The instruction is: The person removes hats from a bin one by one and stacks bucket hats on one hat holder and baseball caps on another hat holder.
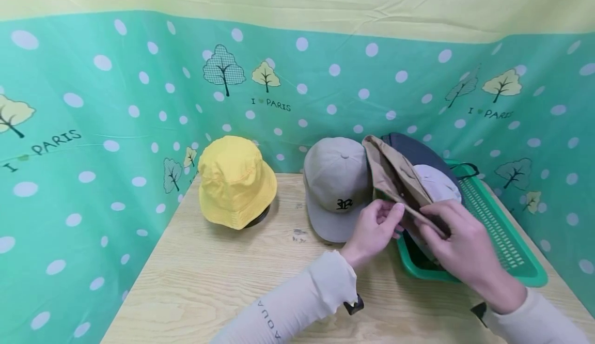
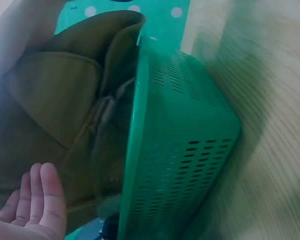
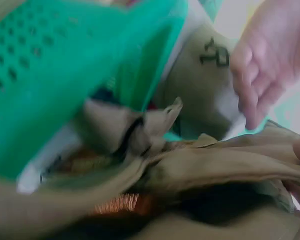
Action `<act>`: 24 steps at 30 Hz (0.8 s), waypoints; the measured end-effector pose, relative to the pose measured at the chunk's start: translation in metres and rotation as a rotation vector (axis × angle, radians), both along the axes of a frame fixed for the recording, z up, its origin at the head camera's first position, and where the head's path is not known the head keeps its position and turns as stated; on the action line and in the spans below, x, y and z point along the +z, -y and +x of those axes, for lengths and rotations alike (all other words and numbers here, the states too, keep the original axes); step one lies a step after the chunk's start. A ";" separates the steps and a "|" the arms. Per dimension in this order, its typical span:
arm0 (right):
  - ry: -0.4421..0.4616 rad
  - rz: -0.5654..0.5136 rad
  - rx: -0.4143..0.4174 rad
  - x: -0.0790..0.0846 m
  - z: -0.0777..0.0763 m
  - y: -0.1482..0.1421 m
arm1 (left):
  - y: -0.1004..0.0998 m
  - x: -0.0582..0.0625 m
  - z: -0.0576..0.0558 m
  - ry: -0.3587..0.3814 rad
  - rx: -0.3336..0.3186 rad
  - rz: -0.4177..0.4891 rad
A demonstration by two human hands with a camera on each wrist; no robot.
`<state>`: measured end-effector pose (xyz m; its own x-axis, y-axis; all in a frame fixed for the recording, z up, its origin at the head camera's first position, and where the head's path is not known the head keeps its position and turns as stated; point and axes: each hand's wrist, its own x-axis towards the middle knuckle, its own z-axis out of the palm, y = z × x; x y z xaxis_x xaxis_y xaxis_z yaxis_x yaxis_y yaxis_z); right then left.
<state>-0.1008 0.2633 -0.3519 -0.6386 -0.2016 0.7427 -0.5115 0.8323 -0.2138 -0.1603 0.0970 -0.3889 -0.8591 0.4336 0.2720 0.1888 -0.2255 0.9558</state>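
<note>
Both hands are at a tan bucket hat (image 1: 388, 171), folded partly flat above the left side of a green basket (image 1: 499, 230). My left hand (image 1: 374, 228) pinches the near rim with thumb and finger; its other fingers (image 2: 49, 192) extend alongside the hat in the left wrist view. My right hand (image 1: 462, 243) grips the same rim further right, fingertips over the edge. The hat's dark opening faces up between the hands. Beside it on the left stands a grey cap (image 1: 341, 178) with a black emblem. In the right wrist view the hat (image 3: 220, 167) is blurred.
A yellow bucket hat (image 1: 234, 178) sits on a dark support at the left of the wooden table (image 1: 209, 282). Inside the basket lie a dark navy hat (image 1: 413, 150) and a pale cap (image 1: 439, 181). A patterned green curtain (image 1: 325, 91) encloses the back and sides.
</note>
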 end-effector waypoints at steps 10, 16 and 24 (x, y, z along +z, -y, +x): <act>0.160 0.020 0.015 -0.011 0.007 0.010 | 0.004 -0.001 -0.002 0.054 0.094 0.005; 0.096 0.049 0.030 0.005 0.002 0.003 | 0.006 -0.004 -0.003 0.084 0.105 0.029; 0.209 0.160 -0.045 0.036 -0.009 -0.014 | 0.009 -0.003 -0.003 0.122 0.213 -0.014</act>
